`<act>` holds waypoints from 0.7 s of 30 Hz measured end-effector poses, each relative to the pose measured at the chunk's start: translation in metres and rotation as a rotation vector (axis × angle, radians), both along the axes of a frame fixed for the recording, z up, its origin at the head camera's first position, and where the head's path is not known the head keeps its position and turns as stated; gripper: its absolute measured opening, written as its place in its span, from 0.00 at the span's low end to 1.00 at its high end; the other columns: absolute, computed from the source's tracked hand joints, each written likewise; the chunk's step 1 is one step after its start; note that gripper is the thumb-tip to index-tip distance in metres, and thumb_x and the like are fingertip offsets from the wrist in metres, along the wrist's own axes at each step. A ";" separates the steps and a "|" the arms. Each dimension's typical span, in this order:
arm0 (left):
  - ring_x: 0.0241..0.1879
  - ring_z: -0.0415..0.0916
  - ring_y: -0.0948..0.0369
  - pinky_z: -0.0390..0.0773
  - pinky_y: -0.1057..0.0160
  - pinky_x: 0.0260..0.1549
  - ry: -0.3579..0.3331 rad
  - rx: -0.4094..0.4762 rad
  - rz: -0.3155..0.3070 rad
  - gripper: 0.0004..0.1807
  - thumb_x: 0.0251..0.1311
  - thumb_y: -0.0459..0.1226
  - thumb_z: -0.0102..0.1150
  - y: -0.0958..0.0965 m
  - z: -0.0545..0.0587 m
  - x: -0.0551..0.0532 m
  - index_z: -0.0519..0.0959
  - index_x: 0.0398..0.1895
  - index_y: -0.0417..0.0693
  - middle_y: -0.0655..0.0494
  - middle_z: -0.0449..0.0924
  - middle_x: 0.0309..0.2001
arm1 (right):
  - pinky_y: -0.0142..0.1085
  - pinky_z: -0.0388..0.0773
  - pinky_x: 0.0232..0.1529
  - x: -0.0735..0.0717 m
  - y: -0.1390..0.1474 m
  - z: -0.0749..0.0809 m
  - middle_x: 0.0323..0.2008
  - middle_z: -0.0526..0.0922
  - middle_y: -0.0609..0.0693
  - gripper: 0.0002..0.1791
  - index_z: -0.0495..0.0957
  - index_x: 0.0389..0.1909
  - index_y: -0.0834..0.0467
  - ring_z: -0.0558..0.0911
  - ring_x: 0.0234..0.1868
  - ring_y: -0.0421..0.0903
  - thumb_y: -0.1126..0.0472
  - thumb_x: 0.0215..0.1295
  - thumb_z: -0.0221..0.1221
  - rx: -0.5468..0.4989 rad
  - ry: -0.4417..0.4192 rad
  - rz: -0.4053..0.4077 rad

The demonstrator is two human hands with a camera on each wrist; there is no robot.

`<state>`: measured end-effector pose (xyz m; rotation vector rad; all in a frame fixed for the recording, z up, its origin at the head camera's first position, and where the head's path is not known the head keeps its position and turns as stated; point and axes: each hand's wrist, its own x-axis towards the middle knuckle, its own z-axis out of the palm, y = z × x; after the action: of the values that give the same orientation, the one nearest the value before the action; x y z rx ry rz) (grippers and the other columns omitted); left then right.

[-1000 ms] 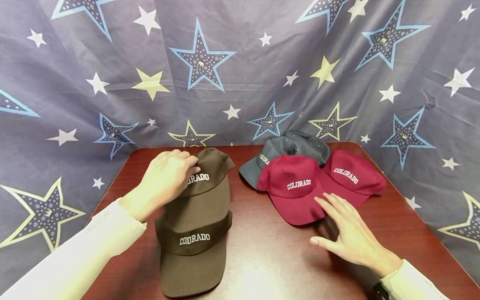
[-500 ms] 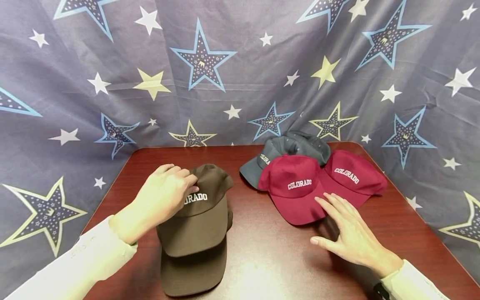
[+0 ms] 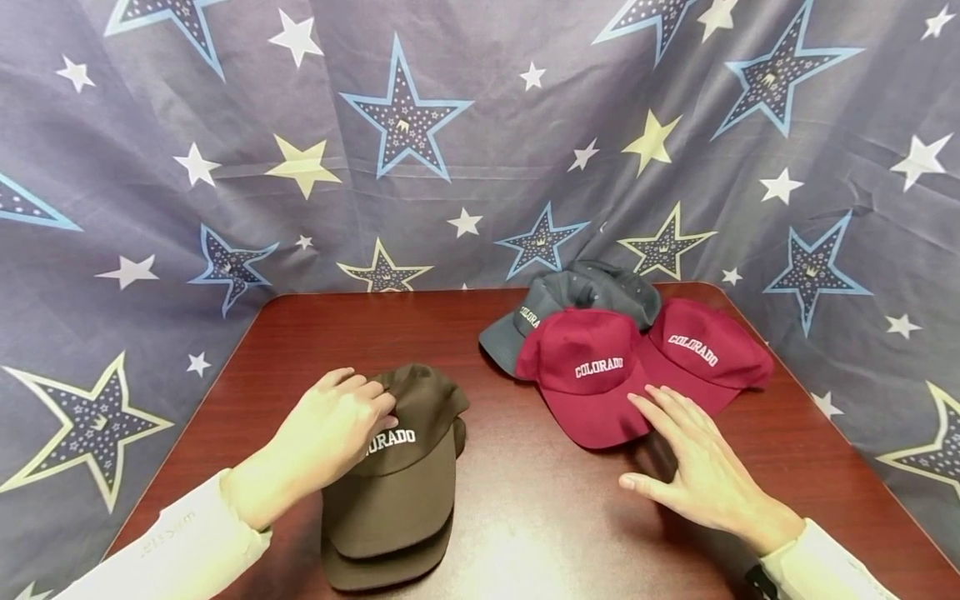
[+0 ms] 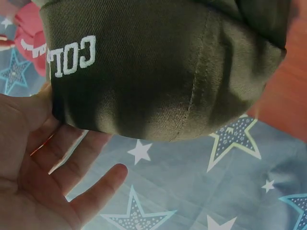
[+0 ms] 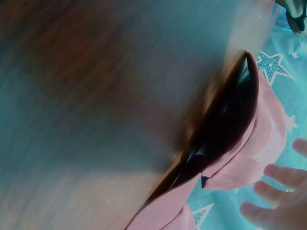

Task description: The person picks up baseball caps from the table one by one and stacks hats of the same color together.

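Note:
In the head view my left hand (image 3: 330,433) pinches the crown of a brown baseball cap (image 3: 397,508) lettered COLORADO in white. It sits over a second brown cap (image 3: 390,568), of which the brim edge and a bit of the right side show; the rest is hidden. The left wrist view has the cap's side (image 4: 134,72) close up, with thumb and fingers at its edge. My right hand (image 3: 697,471) is spread, fingertips right at the brim of a red COLORADO cap (image 3: 588,367), and holds nothing. That cap's hollow underside (image 5: 225,115) shows in the right wrist view.
Another red cap (image 3: 705,350) overlaps the first at the right. Behind them lie blue-grey caps (image 3: 592,287). All rest on a reddish-brown wooden table (image 3: 510,475), with a grey star-patterned curtain (image 3: 480,100) standing along its far edge.
My left hand has brought the upper brown cap toward me and down, so it now covers the lower cap's crown and lettering. The right hand and the other caps stay put.

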<state>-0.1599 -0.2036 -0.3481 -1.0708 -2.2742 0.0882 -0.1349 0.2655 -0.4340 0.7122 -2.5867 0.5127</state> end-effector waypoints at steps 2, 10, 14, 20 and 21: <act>0.30 0.79 0.55 0.80 0.46 0.48 -0.008 0.008 -0.005 0.15 0.49 0.37 0.78 -0.001 -0.005 0.002 0.76 0.23 0.47 0.55 0.76 0.24 | 0.51 0.54 0.75 0.000 0.000 0.000 0.72 0.68 0.57 0.57 0.68 0.75 0.52 0.63 0.73 0.62 0.33 0.45 0.76 0.000 0.001 0.001; 0.28 0.73 0.57 0.80 0.57 0.27 -0.130 0.015 0.022 0.17 0.49 0.41 0.80 -0.002 -0.026 0.009 0.76 0.24 0.51 0.59 0.74 0.25 | 0.48 0.53 0.77 -0.001 -0.001 -0.001 0.73 0.68 0.56 0.57 0.67 0.76 0.51 0.63 0.73 0.62 0.33 0.45 0.75 0.003 -0.005 0.007; 0.27 0.73 0.57 0.78 0.58 0.19 -0.147 0.044 0.052 0.17 0.48 0.41 0.81 -0.002 -0.032 0.011 0.76 0.25 0.51 0.59 0.74 0.25 | 0.50 0.54 0.76 0.000 -0.002 -0.001 0.73 0.68 0.56 0.57 0.67 0.76 0.51 0.63 0.73 0.62 0.32 0.45 0.75 0.001 -0.009 0.006; 0.28 0.74 0.57 0.78 0.58 0.20 -0.153 0.062 0.063 0.17 0.47 0.40 0.81 -0.003 -0.037 0.011 0.76 0.25 0.52 0.60 0.74 0.26 | 0.48 0.53 0.76 -0.001 -0.004 -0.002 0.72 0.68 0.57 0.56 0.67 0.76 0.51 0.63 0.73 0.61 0.33 0.46 0.75 0.000 -0.004 -0.003; 0.29 0.74 0.58 0.79 0.58 0.21 -0.159 0.065 0.065 0.17 0.48 0.40 0.81 -0.003 -0.037 0.011 0.77 0.25 0.52 0.60 0.74 0.26 | 0.47 0.52 0.77 -0.002 -0.005 -0.002 0.72 0.69 0.58 0.56 0.67 0.76 0.51 0.63 0.73 0.61 0.33 0.46 0.75 -0.002 0.002 -0.001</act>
<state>-0.1487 -0.2067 -0.3849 -1.0021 -2.4361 -0.0460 -0.1367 0.2609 -0.4357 0.7110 -2.5839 0.5134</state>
